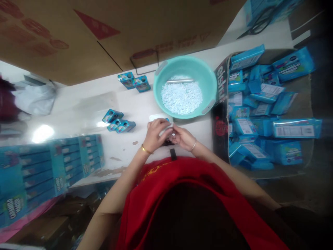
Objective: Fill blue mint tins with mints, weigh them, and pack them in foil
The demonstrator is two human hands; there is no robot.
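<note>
My left hand [156, 133] curls around what looks like a small blue box [167, 119], of which just a blue corner shows past the fingers. Close against it on the right, my right hand [182, 137] has its fingers pinched together; a small pale bit shows at the fingertips, too blurred to name. Under and behind the hands lies a flat white object [156, 117], mostly covered. Just beyond them stands a turquoise tub [159, 92] of small pale blue pellets [182, 97], with a metal rod [180, 81] lying on top.
Several small blue boxes [126, 126] stand left of my hands, and two more boxes [142, 84] stand near the tub. An open carton [220, 104] of blue packs is at the right. Stacked blue packs [39, 170] line the left; a large cardboard box [104, 34] stands behind.
</note>
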